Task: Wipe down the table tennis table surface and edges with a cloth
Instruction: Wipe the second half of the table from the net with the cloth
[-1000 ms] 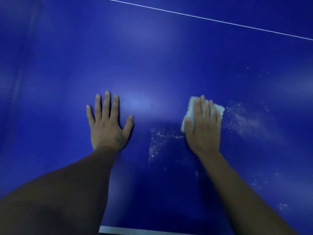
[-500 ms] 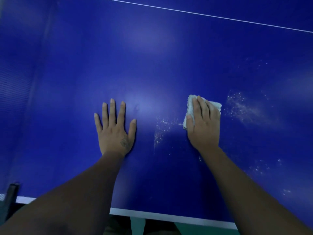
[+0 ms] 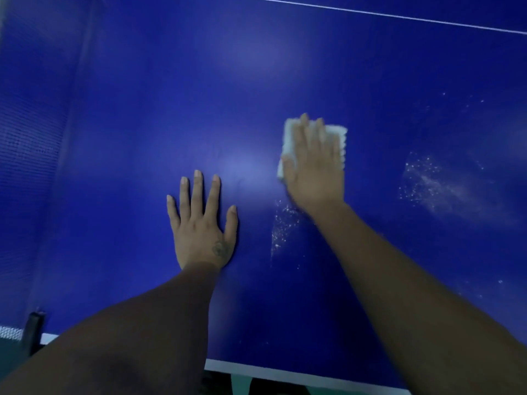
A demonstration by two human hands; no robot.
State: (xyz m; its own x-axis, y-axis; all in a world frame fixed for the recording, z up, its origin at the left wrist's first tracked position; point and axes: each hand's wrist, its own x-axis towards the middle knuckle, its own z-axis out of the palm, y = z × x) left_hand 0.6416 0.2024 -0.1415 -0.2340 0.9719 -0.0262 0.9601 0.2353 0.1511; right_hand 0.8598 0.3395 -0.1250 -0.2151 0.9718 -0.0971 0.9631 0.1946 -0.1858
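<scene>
The right hand (image 3: 313, 169) lay flat on the white cloth (image 3: 338, 135), fingers straight and together. The cloth poked out past the fingertips and at both sides. The left hand (image 3: 199, 226) was planted palm-down on the blue table (image 3: 137, 109), fingers spread. Dust specks (image 3: 282, 226) sat just by the right wrist.

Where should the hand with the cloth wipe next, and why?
Probably slide the cloth back toward the near edge, a little to the left. The right hand presses it flat on the table, and a streak of white specks lies just beside that wrist, not wiped away. The left hand rests flat, clear of that path.
</scene>
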